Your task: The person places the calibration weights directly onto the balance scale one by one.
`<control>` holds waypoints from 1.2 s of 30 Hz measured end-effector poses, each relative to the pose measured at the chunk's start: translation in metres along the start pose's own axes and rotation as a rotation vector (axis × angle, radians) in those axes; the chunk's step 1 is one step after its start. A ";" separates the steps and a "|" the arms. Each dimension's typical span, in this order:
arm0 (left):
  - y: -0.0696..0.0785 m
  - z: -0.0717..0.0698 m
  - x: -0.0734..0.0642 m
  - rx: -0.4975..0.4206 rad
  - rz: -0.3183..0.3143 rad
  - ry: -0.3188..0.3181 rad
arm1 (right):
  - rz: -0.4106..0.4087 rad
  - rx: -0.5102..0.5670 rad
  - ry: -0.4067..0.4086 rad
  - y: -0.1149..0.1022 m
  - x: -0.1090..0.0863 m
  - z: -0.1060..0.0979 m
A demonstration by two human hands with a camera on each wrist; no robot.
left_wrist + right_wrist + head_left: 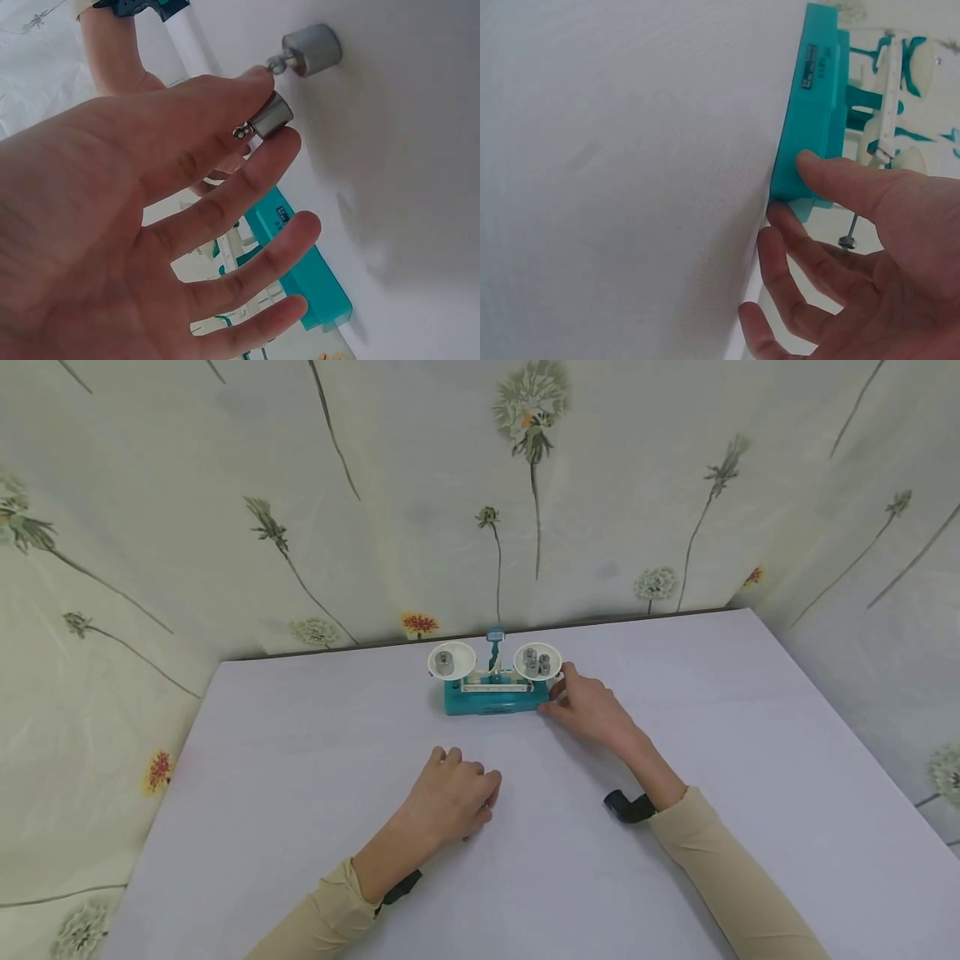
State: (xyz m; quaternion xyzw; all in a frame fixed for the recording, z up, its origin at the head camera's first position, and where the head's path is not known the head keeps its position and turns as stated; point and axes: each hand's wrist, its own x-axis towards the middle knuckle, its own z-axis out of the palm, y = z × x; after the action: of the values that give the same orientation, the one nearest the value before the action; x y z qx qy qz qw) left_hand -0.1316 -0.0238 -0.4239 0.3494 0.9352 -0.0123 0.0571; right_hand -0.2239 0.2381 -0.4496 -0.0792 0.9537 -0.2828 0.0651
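A teal balance scale (497,702) stands near the far edge of the table. One metal weight (444,663) sits in its left pan (465,653), and several smaller weights (532,662) are in the right pan (553,653). My right hand (592,706) grips the right end of the scale's base, its thumb on the front face. Closer to me, my left hand (450,797) pinches a small metal weight (271,117) between thumb and index finger, the other fingers spread. A larger weight (315,51) rests on the table just beyond that thumb.
A white cloth covers the table (300,735). Directly behind it hangs a floral curtain (420,527). Black straps with wrist cameras (628,807) sit on both forearms, beside the beige sleeves (727,868).
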 end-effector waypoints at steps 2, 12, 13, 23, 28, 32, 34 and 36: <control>-0.001 -0.002 0.000 -0.001 -0.005 0.003 | -0.001 0.000 0.001 0.000 0.000 0.000; -0.010 -0.010 0.001 -0.020 -0.015 0.051 | -0.006 0.002 0.002 0.000 0.000 0.001; -0.011 -0.011 0.001 -0.023 -0.016 0.067 | -0.006 0.003 0.002 0.000 0.000 0.001; -0.021 -0.025 0.000 0.002 -0.028 0.251 | -0.005 -0.002 0.003 0.002 0.000 0.001; -0.024 -0.032 0.001 0.003 -0.046 0.297 | -0.002 0.002 -0.002 0.002 0.001 0.001; -0.026 -0.036 0.002 0.005 -0.053 0.327 | -0.001 0.007 -0.004 0.002 0.001 0.002; -0.026 -0.037 0.003 0.013 -0.056 0.341 | 0.000 0.006 -0.004 0.002 0.001 0.002; -0.027 -0.037 0.004 0.023 -0.065 0.355 | 0.000 0.007 -0.003 0.002 0.001 0.002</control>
State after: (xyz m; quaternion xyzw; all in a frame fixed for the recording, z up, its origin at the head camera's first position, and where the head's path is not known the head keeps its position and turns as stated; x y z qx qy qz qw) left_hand -0.1558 -0.0391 -0.3880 0.3162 0.9412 0.0368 -0.1131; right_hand -0.2249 0.2389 -0.4524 -0.0794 0.9525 -0.2862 0.0667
